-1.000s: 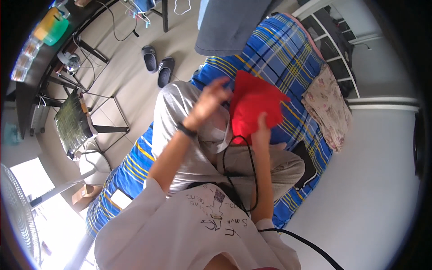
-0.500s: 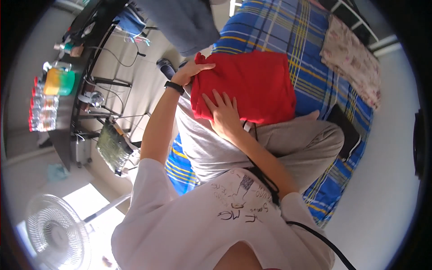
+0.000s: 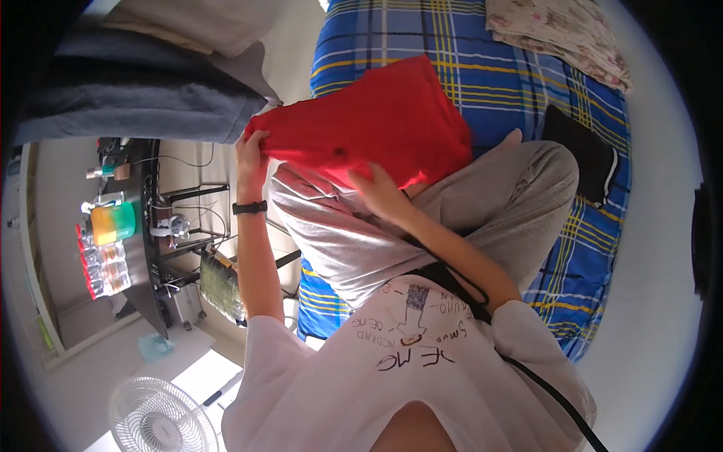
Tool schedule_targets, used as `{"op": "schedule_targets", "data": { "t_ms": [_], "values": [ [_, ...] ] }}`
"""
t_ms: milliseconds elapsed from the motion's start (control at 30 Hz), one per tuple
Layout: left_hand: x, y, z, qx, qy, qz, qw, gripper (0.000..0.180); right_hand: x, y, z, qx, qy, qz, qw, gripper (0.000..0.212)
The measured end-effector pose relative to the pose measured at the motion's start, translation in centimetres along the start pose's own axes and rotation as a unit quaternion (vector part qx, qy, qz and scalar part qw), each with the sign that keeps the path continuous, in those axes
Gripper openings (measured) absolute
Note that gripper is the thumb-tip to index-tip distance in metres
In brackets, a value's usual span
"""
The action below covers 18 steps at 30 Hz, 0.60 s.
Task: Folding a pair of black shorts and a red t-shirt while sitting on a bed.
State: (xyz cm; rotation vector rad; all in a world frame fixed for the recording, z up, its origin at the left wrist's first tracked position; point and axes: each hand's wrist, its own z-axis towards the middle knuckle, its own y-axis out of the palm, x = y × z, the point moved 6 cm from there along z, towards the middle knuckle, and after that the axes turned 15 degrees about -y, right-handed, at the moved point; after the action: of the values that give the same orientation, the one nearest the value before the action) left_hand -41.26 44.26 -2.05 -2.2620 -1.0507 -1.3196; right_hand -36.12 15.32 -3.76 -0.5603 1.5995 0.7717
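Observation:
A piece of red cloth (image 3: 376, 120), possibly a folded garment, lies over my lap and crossed legs and onto the bed. My left hand (image 3: 251, 154), with a black band on the wrist, grips its left corner and pulls it out to a point. At the cloth's near edge is my right hand (image 3: 379, 193). Its fingers are blurred, so whether they pinch the fabric is unclear. A small dark spot or hole shows in the red fabric close to those fingers.
I sit on a bed with a blue plaid sheet (image 3: 376, 38). A black item (image 3: 580, 154) lies right of my knee, beyond it a folded floral cloth (image 3: 561, 30). At left are a person's dark-clothed leg (image 3: 158, 98), a desk with bottles (image 3: 105, 267), and a fan (image 3: 162, 418).
My left hand has drawn the cloth's left corner outward to the left, stretching it. My right hand has gone from lying flat on the cloth to its near edge. The view has shifted.

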Motion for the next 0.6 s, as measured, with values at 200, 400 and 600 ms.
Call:
{"op": "schedule_targets", "data": {
  "t_ms": [200,400,600],
  "values": [
    [0.3,13.5,4.4,-0.048,0.016,0.038,0.998,0.025,8.7,-11.3,0.8,0.23,0.058,0.168,0.957,0.053],
    [-2.9,27.0,6.2,-0.03,-0.003,0.141,0.99,0.035,9.9,-18.5,-1.0,0.29,0.009,0.198,0.936,0.059],
    [-7.9,28.0,0.7,-0.118,0.22,0.305,0.919,0.034,11.6,-19.5,-1.1,0.282,-0.007,0.286,0.916,0.056]
  ]
}}
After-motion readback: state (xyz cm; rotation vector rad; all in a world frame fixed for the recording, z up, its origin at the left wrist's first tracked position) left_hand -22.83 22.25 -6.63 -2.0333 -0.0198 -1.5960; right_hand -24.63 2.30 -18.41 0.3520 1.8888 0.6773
